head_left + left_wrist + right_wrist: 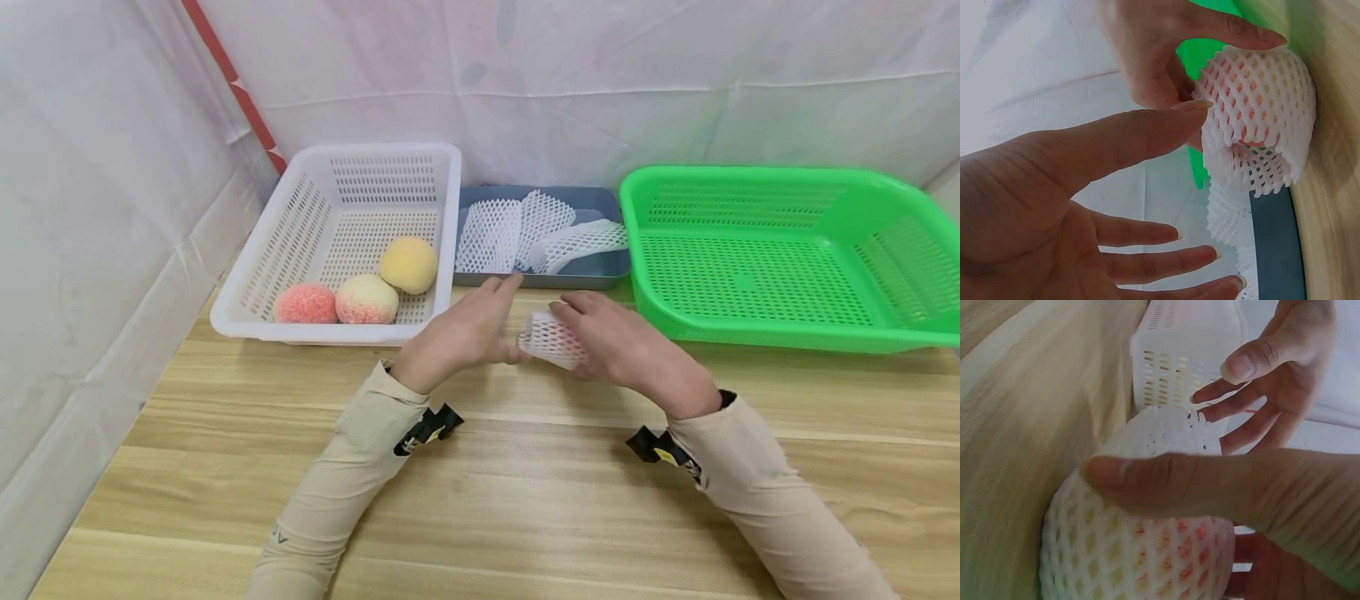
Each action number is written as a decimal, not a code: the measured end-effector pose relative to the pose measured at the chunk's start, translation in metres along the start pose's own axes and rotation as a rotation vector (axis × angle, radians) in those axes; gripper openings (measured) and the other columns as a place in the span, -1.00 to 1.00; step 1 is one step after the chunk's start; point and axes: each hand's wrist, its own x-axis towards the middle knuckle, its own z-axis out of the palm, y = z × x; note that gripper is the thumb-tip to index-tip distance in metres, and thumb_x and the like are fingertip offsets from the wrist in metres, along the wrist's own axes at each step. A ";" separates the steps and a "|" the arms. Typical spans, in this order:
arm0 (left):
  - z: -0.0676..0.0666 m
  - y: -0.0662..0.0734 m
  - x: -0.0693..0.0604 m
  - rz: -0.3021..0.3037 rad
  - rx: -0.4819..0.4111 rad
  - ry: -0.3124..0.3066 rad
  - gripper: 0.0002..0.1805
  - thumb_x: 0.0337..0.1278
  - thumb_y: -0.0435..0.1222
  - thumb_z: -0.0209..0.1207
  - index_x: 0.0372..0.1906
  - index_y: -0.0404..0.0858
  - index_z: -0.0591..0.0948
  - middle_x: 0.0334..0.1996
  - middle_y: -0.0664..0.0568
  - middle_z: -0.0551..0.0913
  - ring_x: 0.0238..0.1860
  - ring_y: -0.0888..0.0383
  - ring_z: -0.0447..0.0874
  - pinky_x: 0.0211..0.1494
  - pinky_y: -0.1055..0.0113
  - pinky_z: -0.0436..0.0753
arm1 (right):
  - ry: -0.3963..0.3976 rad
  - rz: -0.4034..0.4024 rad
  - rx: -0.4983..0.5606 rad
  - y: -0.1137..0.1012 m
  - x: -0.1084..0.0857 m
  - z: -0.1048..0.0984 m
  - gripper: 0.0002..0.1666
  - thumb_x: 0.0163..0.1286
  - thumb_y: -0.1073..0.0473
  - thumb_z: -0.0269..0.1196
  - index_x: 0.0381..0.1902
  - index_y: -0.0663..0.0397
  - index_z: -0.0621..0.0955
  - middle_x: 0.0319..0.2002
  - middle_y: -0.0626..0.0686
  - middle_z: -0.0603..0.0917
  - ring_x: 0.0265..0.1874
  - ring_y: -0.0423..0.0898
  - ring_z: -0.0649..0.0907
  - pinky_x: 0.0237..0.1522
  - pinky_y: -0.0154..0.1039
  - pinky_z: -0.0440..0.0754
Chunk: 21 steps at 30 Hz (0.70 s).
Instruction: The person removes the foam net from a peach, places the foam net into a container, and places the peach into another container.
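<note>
A peach-like fruit, pale yellow with red patches, sits inside a white foam net sleeve above the wooden table. My right hand grips this sleeved fruit, thumb on one side and fingers on the other. The sleeve's loose end points toward my left hand. That hand has its fingers straight and spread; in the left wrist view its thumb tip is at the sleeve's edge, though I cannot tell if it touches. Most of the fruit is hidden by the mesh.
A white basket at left holds a yellow, a cream-pink and a pink round fruit. Behind the hands, a grey tray contains several foam net sleeves. To the right stands a green basket. White cloth hangs behind.
</note>
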 end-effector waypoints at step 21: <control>0.001 0.003 -0.002 0.013 0.011 0.001 0.14 -0.05 -0.07 0.43 0.52 -0.27 -0.03 0.44 -0.24 0.14 0.39 -0.11 0.22 0.40 0.08 0.29 | 0.074 0.106 0.005 0.004 0.000 0.009 0.06 -0.11 0.21 0.53 0.29 0.36 0.23 0.00 0.43 0.50 -0.07 0.36 0.54 -0.09 0.23 0.56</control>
